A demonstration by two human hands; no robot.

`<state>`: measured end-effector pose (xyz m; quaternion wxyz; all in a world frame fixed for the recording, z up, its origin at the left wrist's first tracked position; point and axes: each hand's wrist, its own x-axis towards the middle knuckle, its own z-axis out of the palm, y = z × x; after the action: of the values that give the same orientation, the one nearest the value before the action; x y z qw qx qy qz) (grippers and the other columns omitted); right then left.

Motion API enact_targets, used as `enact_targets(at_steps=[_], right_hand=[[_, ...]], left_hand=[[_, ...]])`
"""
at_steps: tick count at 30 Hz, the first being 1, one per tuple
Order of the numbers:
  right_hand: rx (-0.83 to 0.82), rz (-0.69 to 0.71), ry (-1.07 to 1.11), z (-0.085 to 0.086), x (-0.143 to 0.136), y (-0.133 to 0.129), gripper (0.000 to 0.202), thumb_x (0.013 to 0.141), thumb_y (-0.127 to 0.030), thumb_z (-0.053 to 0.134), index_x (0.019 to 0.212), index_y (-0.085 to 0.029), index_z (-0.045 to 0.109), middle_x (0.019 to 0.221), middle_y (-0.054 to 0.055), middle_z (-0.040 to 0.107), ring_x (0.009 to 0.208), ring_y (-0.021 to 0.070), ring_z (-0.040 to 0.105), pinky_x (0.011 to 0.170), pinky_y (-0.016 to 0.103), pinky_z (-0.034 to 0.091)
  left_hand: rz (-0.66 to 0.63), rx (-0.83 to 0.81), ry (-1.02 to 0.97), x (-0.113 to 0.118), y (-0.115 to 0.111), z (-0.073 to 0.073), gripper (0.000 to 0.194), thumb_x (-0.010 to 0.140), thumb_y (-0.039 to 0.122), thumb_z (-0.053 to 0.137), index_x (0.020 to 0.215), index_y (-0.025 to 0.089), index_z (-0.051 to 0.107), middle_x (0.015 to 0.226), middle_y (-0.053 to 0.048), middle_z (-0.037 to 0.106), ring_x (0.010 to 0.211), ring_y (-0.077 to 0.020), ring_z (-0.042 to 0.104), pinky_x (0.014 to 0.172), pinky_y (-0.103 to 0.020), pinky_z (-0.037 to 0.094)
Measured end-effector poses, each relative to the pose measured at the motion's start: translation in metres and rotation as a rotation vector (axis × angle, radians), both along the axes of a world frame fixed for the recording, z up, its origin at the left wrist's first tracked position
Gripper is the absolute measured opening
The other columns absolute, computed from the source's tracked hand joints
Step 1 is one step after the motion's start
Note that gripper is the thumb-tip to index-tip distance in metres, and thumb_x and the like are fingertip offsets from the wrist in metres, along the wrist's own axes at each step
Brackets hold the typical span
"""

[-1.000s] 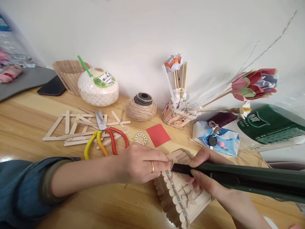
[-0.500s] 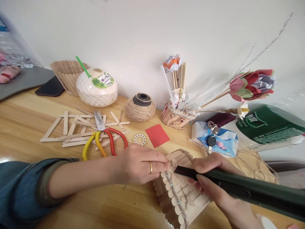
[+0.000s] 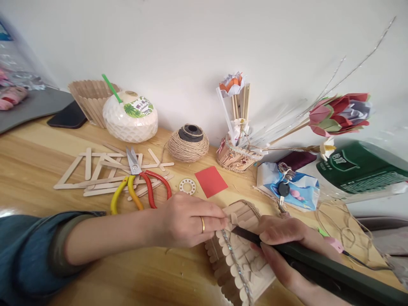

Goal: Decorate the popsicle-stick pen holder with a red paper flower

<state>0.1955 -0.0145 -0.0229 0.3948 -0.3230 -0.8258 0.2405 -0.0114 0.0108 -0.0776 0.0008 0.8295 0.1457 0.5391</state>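
Head view, the only one, and everything reads off the stick box (image 3: 245,253), sitting between the two hands. The long dark tool (image 3: 321,265) has just swung its rear end downward, away to the box's right, uncovering a pink corded thing (image 3: 335,244) right of the box! Its narrow tip stays put at the box's upper edge, so I'd call that a change of angle, with work on the same spot carrying on. The right hand (image 3: 282,233) grips the tool tightly, thumb against fingers, just right of the box. Left hand (image 3: 188,219), coming in from the box's left, has its fingertips bunched at that edge; whether they pinch anything, I can't tell.
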Motion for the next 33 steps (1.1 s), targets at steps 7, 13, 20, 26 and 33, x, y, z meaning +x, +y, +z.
enact_targets(at_steps=[7, 13, 20, 26, 33], right_hand=[[0.063, -0.034, -0.129, 0.012, -0.011, -0.009, 0.024, 0.072, -0.003, 0.049, 0.078, -0.026, 0.048, 0.053, -0.007, 0.052, 0.04, 0.0081, 0.047, 0.041, 0.02, 0.037], [-0.127, -0.322, -0.07, 0.016, -0.016, -0.018, 0.011, 0.074, -0.018, 0.058, 0.067, -0.026, 0.054, 0.055, -0.006, 0.058, 0.042, 0.009, 0.05, 0.04, 0.021, 0.035], [-0.39, -0.389, 0.036, 0.017, -0.017, -0.015, 0.009, 0.072, -0.026, 0.059, 0.064, -0.025, 0.054, 0.053, -0.005, 0.059, 0.043, 0.0111, 0.05, 0.041, 0.02, 0.039], [-0.565, -0.365, 0.151, 0.01, -0.015, -0.017, 0.01, 0.074, -0.03, 0.061, 0.067, -0.027, 0.054, 0.052, -0.006, 0.059, 0.046, 0.0109, 0.05, 0.044, 0.018, 0.04], [-0.534, -0.356, 0.169, 0.011, -0.014, -0.019, 0.009, 0.076, -0.027, 0.063, 0.069, -0.026, 0.056, 0.053, -0.003, 0.062, 0.045, 0.0125, 0.056, 0.044, 0.02, 0.045]], left_hand=[[0.001, 0.011, 0.013, 0.0, -0.001, -0.001, 0.014, 0.088, 0.012, 0.051, 0.086, 0.009, 0.064, 0.08, -0.009, 0.075, 0.067, -0.0134, 0.072, 0.057, -0.019, 0.058], [0.03, 0.012, 0.023, 0.001, -0.003, 0.002, 0.014, 0.088, 0.012, 0.051, 0.083, 0.01, 0.064, 0.078, -0.007, 0.075, 0.063, -0.0125, 0.07, 0.055, -0.019, 0.058], [0.022, 0.002, 0.005, 0.002, -0.004, 0.005, 0.015, 0.088, 0.01, 0.052, 0.079, 0.009, 0.064, 0.075, -0.007, 0.074, 0.061, -0.013, 0.07, 0.053, -0.019, 0.057], [0.019, -0.007, -0.003, 0.003, -0.003, 0.005, 0.014, 0.088, 0.01, 0.053, 0.08, 0.009, 0.064, 0.076, -0.006, 0.074, 0.062, -0.0128, 0.07, 0.054, -0.019, 0.057], [0.018, -0.023, 0.005, 0.002, -0.003, 0.002, 0.014, 0.087, 0.01, 0.053, 0.081, 0.01, 0.065, 0.077, -0.007, 0.075, 0.07, -0.0123, 0.071, 0.064, -0.018, 0.058]])
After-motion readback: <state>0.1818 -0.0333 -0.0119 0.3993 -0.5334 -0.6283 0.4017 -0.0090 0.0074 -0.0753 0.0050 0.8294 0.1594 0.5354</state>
